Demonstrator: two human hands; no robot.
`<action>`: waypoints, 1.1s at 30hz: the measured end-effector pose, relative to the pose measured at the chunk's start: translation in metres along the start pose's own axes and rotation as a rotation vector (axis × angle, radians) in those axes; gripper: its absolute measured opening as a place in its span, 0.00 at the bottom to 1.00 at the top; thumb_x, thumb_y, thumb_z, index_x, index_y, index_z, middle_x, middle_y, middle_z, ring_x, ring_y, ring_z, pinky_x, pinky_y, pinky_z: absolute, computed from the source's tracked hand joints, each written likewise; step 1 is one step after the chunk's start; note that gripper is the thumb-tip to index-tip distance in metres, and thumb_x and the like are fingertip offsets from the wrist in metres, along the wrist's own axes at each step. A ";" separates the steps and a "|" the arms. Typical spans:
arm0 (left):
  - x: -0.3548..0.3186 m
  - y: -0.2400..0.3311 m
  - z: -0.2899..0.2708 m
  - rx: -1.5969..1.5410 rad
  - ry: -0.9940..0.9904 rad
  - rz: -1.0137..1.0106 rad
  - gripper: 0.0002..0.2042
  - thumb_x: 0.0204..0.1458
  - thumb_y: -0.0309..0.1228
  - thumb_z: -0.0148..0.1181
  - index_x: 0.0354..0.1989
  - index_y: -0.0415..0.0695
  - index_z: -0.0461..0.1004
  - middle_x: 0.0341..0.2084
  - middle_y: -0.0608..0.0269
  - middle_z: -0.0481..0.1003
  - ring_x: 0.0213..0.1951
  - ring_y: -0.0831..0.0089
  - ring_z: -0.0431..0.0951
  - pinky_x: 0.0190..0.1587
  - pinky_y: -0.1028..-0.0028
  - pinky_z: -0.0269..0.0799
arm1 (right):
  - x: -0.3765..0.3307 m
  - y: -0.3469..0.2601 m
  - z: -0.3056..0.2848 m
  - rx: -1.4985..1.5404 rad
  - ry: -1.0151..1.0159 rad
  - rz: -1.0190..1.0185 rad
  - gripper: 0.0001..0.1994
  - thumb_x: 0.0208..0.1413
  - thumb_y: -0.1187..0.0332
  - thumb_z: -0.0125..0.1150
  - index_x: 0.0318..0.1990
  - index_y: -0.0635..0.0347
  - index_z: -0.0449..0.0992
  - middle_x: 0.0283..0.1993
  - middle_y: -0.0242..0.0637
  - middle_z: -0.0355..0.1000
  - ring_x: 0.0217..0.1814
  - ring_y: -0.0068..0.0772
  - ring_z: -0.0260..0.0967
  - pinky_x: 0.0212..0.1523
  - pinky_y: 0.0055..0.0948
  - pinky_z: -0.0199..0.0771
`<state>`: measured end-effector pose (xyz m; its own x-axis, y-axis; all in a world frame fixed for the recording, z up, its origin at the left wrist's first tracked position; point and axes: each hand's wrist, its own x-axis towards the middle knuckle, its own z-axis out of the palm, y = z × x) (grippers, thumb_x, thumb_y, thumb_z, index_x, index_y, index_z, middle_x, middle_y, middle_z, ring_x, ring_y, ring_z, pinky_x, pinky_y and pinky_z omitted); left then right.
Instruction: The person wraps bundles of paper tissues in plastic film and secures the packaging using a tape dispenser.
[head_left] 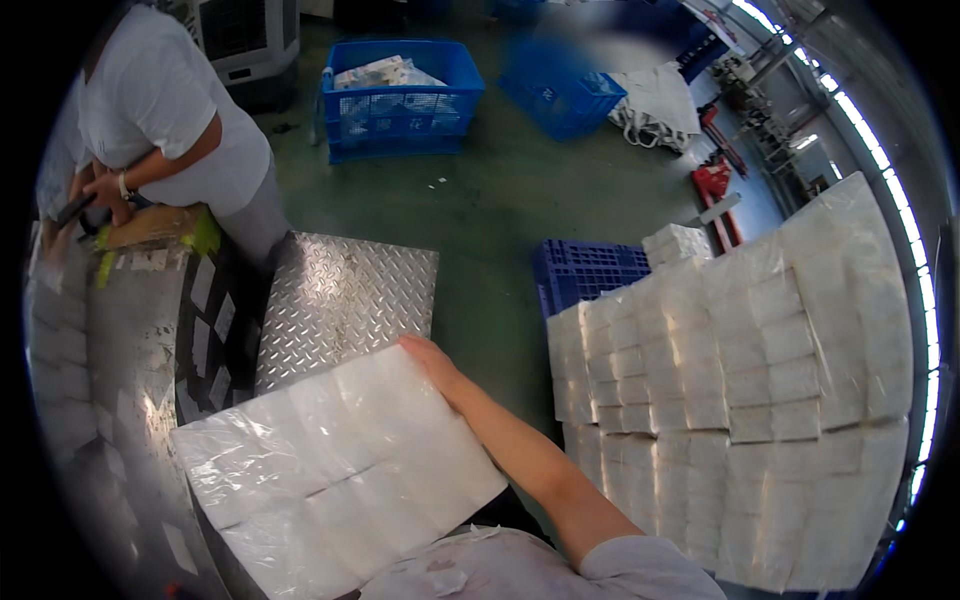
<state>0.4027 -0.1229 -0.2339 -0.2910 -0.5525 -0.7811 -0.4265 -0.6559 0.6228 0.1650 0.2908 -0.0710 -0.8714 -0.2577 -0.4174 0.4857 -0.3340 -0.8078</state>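
A large clear-plastic-wrapped bundle of white tissue packs [340, 470] lies tilted across the front of my body. My right hand [432, 365] holds its far right corner, with the fingers curled over the edge and partly hidden. My right forearm runs along the bundle's right side. My left hand does not show. Beyond the bundle's far edge is a metal diamond-plate surface [350, 290], partly covered by it.
On the right, wrapped white bundles [740, 370] form a tall stack beside a blue pallet [590, 268]. A worn metal machine [140, 350] stands at left, with a person [190, 120] behind it. Blue crates [400, 115] and a red pallet jack [712, 178] are farther off.
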 end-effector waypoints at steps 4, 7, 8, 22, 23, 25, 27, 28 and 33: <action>-0.063 -0.013 0.030 0.044 0.060 0.056 0.16 0.55 0.41 0.47 0.38 0.40 0.73 0.34 0.59 0.75 0.36 0.72 0.74 0.41 0.74 0.68 | -0.041 -0.020 -0.056 0.151 0.078 0.126 0.10 0.56 0.61 0.44 0.32 0.56 0.70 0.28 0.27 0.66 0.32 0.18 0.63 0.36 0.20 0.63; -0.110 -0.026 0.074 0.093 0.056 0.084 0.16 0.55 0.41 0.47 0.39 0.40 0.73 0.34 0.59 0.75 0.36 0.72 0.74 0.41 0.74 0.68 | -0.046 -0.032 -0.113 0.166 0.040 0.018 0.10 0.55 0.62 0.45 0.32 0.56 0.70 0.28 0.27 0.66 0.31 0.18 0.63 0.34 0.20 0.64; -0.126 -0.029 0.088 0.109 0.044 0.091 0.16 0.55 0.41 0.47 0.39 0.40 0.73 0.34 0.59 0.75 0.36 0.72 0.74 0.41 0.74 0.68 | -0.046 -0.037 -0.127 0.187 0.008 -0.028 0.09 0.55 0.63 0.45 0.32 0.56 0.70 0.27 0.27 0.66 0.31 0.18 0.63 0.34 0.21 0.64; -0.205 -0.058 0.379 0.468 -0.304 0.121 0.16 0.55 0.40 0.47 0.39 0.40 0.73 0.35 0.58 0.75 0.36 0.72 0.74 0.42 0.73 0.68 | 0.037 -0.235 -0.304 0.079 -0.030 -0.294 0.07 0.54 0.64 0.49 0.31 0.56 0.69 0.28 0.26 0.64 0.32 0.17 0.60 0.34 0.19 0.60; -0.203 -0.057 0.413 0.490 -0.336 0.124 0.16 0.54 0.40 0.47 0.39 0.40 0.73 0.35 0.58 0.75 0.36 0.72 0.74 0.42 0.73 0.68 | 0.053 -0.251 -0.320 0.075 -0.021 -0.327 0.07 0.54 0.65 0.48 0.32 0.56 0.69 0.29 0.27 0.65 0.32 0.17 0.61 0.34 0.18 0.61; -0.199 -0.056 0.476 0.528 -0.381 0.119 0.16 0.54 0.40 0.47 0.40 0.39 0.73 0.35 0.58 0.75 0.37 0.72 0.74 0.42 0.73 0.68 | 0.081 -0.282 -0.350 0.082 0.010 -0.345 0.07 0.54 0.64 0.48 0.32 0.56 0.69 0.29 0.27 0.65 0.33 0.17 0.61 0.35 0.18 0.61; -0.193 -0.052 0.554 0.587 -0.432 0.113 0.16 0.54 0.40 0.47 0.40 0.39 0.73 0.35 0.58 0.75 0.37 0.71 0.74 0.42 0.73 0.68 | 0.113 -0.320 -0.384 0.095 0.070 -0.378 0.07 0.54 0.64 0.48 0.33 0.56 0.69 0.29 0.27 0.65 0.33 0.17 0.61 0.35 0.18 0.61; -0.190 -0.049 0.596 0.621 -0.455 0.112 0.16 0.54 0.40 0.47 0.40 0.39 0.73 0.35 0.58 0.75 0.37 0.71 0.74 0.42 0.73 0.68 | 0.127 -0.342 -0.399 0.099 0.109 -0.402 0.07 0.54 0.64 0.48 0.32 0.56 0.69 0.29 0.27 0.65 0.33 0.17 0.61 0.36 0.18 0.60; -0.199 -0.051 0.801 0.835 -0.577 0.099 0.16 0.54 0.40 0.47 0.40 0.39 0.73 0.35 0.58 0.75 0.37 0.71 0.74 0.42 0.73 0.68 | 0.170 -0.400 -0.509 0.203 0.329 -0.416 0.08 0.53 0.62 0.49 0.32 0.55 0.69 0.29 0.26 0.64 0.34 0.17 0.60 0.36 0.19 0.59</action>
<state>-0.2035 0.4322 -0.1458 -0.6316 -0.1075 -0.7678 -0.7752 0.0699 0.6279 -0.2124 0.8415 -0.0310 -0.9518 0.2183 -0.2155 0.0722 -0.5231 -0.8492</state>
